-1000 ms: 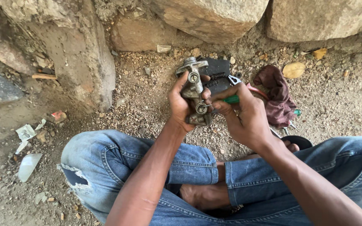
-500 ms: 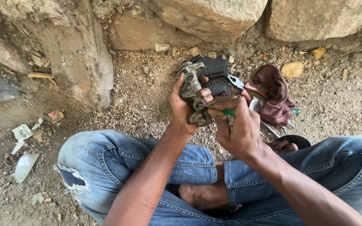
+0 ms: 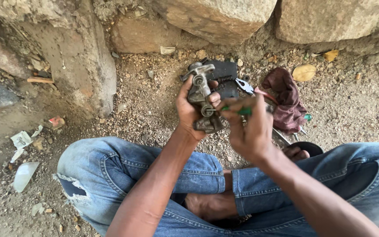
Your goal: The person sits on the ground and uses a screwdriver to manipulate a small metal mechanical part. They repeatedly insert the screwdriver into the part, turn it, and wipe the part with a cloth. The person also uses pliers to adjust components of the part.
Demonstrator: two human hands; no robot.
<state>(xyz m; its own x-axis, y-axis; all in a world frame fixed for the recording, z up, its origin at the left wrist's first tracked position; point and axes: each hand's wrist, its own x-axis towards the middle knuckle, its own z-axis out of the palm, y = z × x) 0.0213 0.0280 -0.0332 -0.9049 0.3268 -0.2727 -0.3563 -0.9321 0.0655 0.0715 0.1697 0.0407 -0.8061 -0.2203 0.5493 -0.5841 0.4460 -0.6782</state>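
In the head view, the person is sitting cross-legged on gravelly ground, and the left hand (image 3: 189,109) is clenching its grip around a grimy metal part (image 3: 202,103), holding it upright just above the knees, near the middle of the picture. The right hand (image 3: 248,127) is closing its grip on a green-handled tool (image 3: 237,111), whose tip is pointing toward nine o'clock and meeting a round boss on the metal part. To do this well, I judge the left hand should be keeping the part steady against the palm while the right hand is pressing the tool straight along its axis, so the tip is not slipping off the boss toward the fingers. At twelve o'clock from the hands, a black plate (image 3: 224,77) is lying on the ground with a small spring on it; at one o'clock, pliers (image 3: 247,86) are lying beside a dark red rag (image 3: 286,98). At two o'clock a dry leaf (image 3: 304,72) is resting near the stone wall (image 3: 216,17). At nine o'clock, scraps of litter (image 3: 22,140) are lying on the dirt. Counting: one metal part, one green-handled tool, one pair of pliers, one rag, one black plate, two hands.
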